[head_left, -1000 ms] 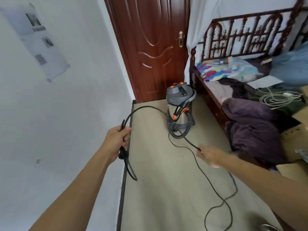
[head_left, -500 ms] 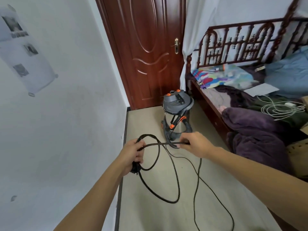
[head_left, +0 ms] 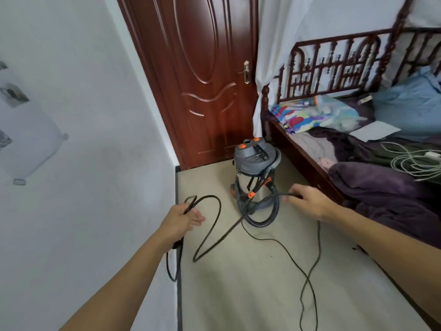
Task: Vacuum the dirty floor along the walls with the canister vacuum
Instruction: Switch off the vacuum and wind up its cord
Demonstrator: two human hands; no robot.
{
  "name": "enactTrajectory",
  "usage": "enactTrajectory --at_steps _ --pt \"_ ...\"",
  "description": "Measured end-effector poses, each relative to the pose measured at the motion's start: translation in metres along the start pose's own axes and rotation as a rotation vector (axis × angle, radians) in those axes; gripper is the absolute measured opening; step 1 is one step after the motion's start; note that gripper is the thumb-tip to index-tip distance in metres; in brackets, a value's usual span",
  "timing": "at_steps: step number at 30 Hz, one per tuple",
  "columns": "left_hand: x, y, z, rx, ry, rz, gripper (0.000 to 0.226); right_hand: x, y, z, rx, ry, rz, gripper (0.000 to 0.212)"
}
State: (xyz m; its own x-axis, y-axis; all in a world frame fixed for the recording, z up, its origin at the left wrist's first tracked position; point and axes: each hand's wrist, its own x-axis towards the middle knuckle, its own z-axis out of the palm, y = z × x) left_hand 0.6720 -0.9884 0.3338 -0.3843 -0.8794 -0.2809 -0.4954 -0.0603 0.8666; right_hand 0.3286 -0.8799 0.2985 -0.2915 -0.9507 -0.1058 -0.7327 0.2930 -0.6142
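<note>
Left hand [head_left: 181,217] grips cord [head_left: 206,235] loops by the wall [head_left: 95,163], right hand [head_left: 307,201] pinches it beside the vacuum [head_left: 256,168], upright on the floor [head_left: 250,295] between door [head_left: 202,80] and bed [head_left: 303,161], so a hard tug could topple it, or the loose slack could knot or trip.

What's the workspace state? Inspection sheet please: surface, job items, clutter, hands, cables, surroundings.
Surface: beige floor, a few dark specks.
Job's things: canister vacuum upright near the door, hose looped round its base.
Clutter: bedding, paper and purple blanket piled on the bed.
Hands: left hand grips gathered loops of the black cord; right hand holds the same cord nearer the vacuum.
Cables: cord slack trails across the floor; white cable coiled on the bed.
Surroundings: white wall on the left.
</note>
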Motion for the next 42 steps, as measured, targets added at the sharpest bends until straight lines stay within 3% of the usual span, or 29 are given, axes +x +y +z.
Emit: enactTrajectory --at_steps 3,6,11,15,18,20,22,25,27,30,33,36,42 --pt "0.033 -0.001 -0.004 -0.062 0.058 -0.026 0.02 0.009 -0.057 -0.008 0.143 -0.103 -0.197 0.009" --pt "0.061 0.007 0.004 -0.185 0.062 -0.044 0.018 0.029 -0.085 -0.01 0.172 -0.114 -0.317 0.007" --pt "0.103 0.035 0.037 -0.334 0.005 -0.051 0.021 0.083 -0.091 -0.008 0.416 -0.08 -0.247 0.013" --pt "0.134 0.065 0.06 -0.43 -0.16 -0.098 0.026 0.138 -0.072 -0.012 0.524 -0.038 -0.212 0.014" --pt "0.167 0.081 0.059 -0.512 -0.297 -0.169 0.034 0.179 -0.041 -0.018 0.42 -0.063 -0.235 0.017" --pt "0.193 0.097 0.049 -0.5 -0.319 -0.167 0.035 0.206 -0.012 -0.013 0.188 -0.064 -0.211 0.021" --pt "0.218 0.113 0.031 -0.53 -0.296 -0.136 0.035 0.23 0.026 -0.003 -0.013 -0.019 -0.112 0.021" --pt "0.25 0.128 -0.009 -0.741 -0.198 -0.098 0.04 0.248 0.092 0.006 -0.137 -0.029 0.241 0.012" --pt "0.271 0.134 -0.042 -0.859 -0.095 -0.065 0.045 0.255 0.134 0.006 -0.146 -0.056 0.451 0.025" --pt "0.3 0.136 -0.076 -0.869 0.028 -0.027 0.044 0.275 0.154 0.011 -0.091 -0.073 0.575 0.047" --pt "0.333 0.128 -0.08 -0.711 0.113 -0.014 0.033 0.316 0.125 0.017 -0.085 -0.165 0.482 0.062" --pt "0.37 0.116 -0.069 -0.495 0.156 0.018 0.023 0.36 0.075 0.011 -0.204 -0.257 0.228 0.044" --pt "0.452 0.102 -0.075 -0.322 0.005 -0.007 0.021 0.416 -0.042 -0.004 -0.227 -0.092 -0.295 0.017"
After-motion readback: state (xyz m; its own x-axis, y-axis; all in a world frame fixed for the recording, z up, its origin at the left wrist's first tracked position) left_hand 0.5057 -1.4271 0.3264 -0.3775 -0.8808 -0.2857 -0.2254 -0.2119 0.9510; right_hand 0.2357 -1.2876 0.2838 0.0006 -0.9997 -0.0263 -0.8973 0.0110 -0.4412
